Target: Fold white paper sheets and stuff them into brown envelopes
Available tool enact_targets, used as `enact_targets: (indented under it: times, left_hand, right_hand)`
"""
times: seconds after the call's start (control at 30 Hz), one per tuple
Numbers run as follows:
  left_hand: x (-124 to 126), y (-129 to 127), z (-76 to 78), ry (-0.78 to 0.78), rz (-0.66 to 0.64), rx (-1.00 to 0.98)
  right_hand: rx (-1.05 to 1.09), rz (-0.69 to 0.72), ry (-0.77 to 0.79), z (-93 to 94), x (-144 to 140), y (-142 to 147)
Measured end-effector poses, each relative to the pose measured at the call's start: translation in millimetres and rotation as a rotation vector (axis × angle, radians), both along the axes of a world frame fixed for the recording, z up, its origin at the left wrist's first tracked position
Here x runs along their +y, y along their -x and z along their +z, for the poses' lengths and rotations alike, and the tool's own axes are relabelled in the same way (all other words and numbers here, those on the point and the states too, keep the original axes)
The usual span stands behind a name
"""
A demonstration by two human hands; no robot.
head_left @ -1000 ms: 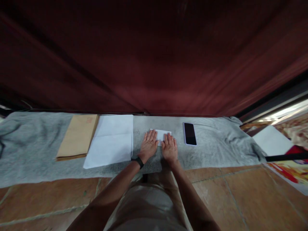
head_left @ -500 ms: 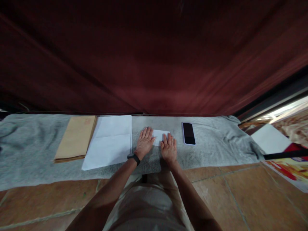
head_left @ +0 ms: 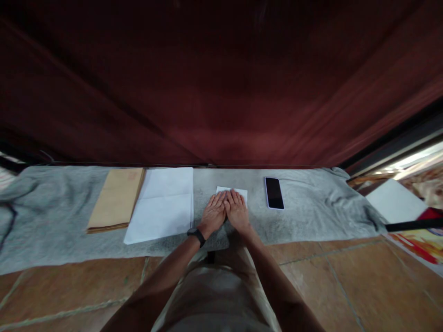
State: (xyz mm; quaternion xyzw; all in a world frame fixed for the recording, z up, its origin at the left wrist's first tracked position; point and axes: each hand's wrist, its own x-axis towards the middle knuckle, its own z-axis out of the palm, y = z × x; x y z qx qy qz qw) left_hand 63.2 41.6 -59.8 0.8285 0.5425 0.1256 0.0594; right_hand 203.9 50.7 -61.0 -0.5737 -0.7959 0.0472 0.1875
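Note:
A small white folded paper (head_left: 244, 193) lies on the grey cloth, mostly covered by my hands. My left hand (head_left: 213, 214) rests flat on its left part, fingers stretched out and pointing away from me. Beside it, my right hand (head_left: 237, 210) presses flat on the paper, its fingers also extended. The two hands touch along the thumbs and index fingers. To the left lie large white paper sheets (head_left: 162, 212) with a crease across them.
Brown envelopes (head_left: 116, 198) are stacked left of the sheets. A phone (head_left: 274, 193) with a pale purple edge lies right of my hands. The grey cloth (head_left: 311, 207) ends above the tiled floor (head_left: 311, 276). A dark red curtain (head_left: 221, 92) hangs behind.
My hands have come together over the small paper; the left shifted right and the right slid slightly left. More of the paper is covered. The whole view has shifted slightly.

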Motion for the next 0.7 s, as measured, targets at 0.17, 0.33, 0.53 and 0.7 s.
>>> enact_targets:
  times: [0.17, 0.33, 0.53, 0.7]
  left_hand:
    - [-4.5, -0.8, -1.2, -0.026, 0.071, -0.025]
    - [-11.2, 2.6, -0.4, -0.057, 0.147, -0.041]
    - [-16.4, 6.7, -0.9, -0.058, 0.21, -0.02]
    - [-15.0, 6.4, -1.9, -0.053, 0.215, -0.009]
  right_hand:
    - [-0.021, -0.057, -0.062, -11.8, -5.0, -15.0]
    - [-0.046, -0.103, -0.13, -22.2, -9.8, -31.8]
    - [-0.069, -0.129, -0.142, -25.0, -14.5, -38.7]
    - [-0.06, -0.186, -0.122, -15.7, -16.0, -34.3]
